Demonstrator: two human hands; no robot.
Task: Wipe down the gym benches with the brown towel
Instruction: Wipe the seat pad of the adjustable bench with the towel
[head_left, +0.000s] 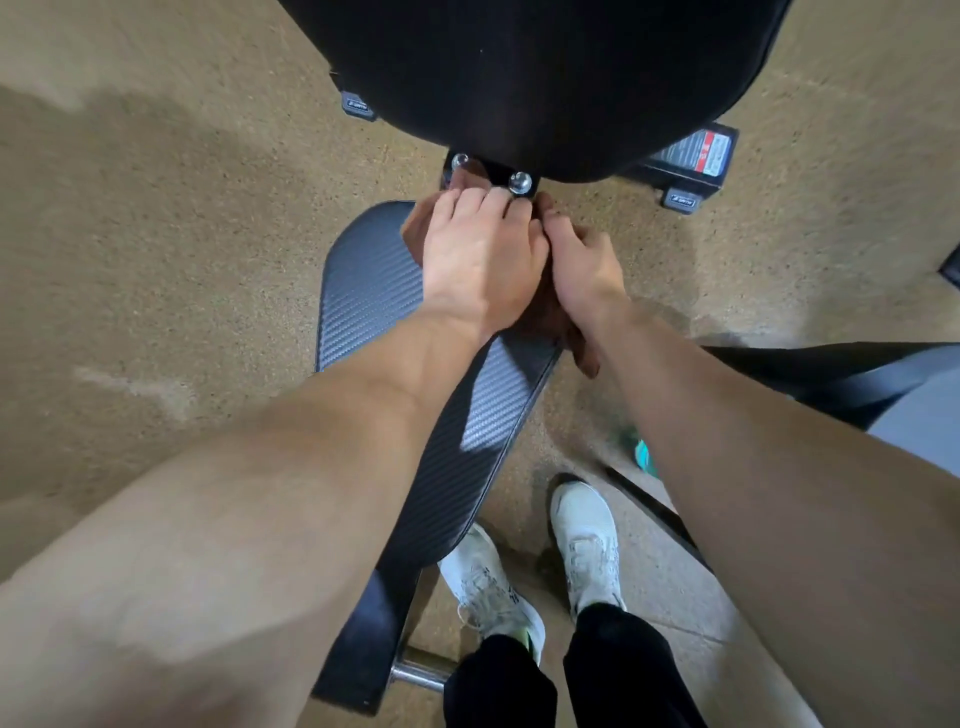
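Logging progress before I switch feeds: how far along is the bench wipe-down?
Done: cannot tell; the seat pad shows no wipe marks. In hand: left hand presses and right hand holds the brown towel at its far end, by the hinge bolts. Left: likely the back pad, which the towel does not touch.

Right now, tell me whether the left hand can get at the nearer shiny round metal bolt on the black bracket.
Probably yes: fingertips of the left hand lie beside the nearer shiny round metal bolt, nothing between them.
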